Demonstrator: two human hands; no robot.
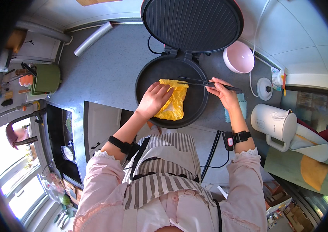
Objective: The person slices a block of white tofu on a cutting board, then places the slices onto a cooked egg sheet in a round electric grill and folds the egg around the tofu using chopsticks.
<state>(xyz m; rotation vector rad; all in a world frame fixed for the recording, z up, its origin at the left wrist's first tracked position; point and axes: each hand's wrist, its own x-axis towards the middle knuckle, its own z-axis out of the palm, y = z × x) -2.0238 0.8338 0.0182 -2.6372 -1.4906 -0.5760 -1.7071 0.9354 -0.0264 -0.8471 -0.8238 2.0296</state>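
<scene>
A folded yellow egg sheet (174,105) lies in the dark round pan of an electric griddle (194,116), its ribbed lid (193,24) raised at the back. My left hand (156,98) is palm down over the left side of the egg, fingers slightly bent and seeming to touch it. The thumb and the far side of the palm hide part of that edge. In my right hand (222,91) is a pair of black chopsticks (203,83). One chopstick's tip rests at the egg's upper right edge; the other reaches just above it, over the pan.
Right of the griddle stand a pink bowl (239,57), a white lid (264,89), a light blue cloth (241,107) and a white electric kettle (273,123). A roll of plastic wrap (93,39) lies at the back left. Further left are a green holder (47,79) and the sink (62,139).
</scene>
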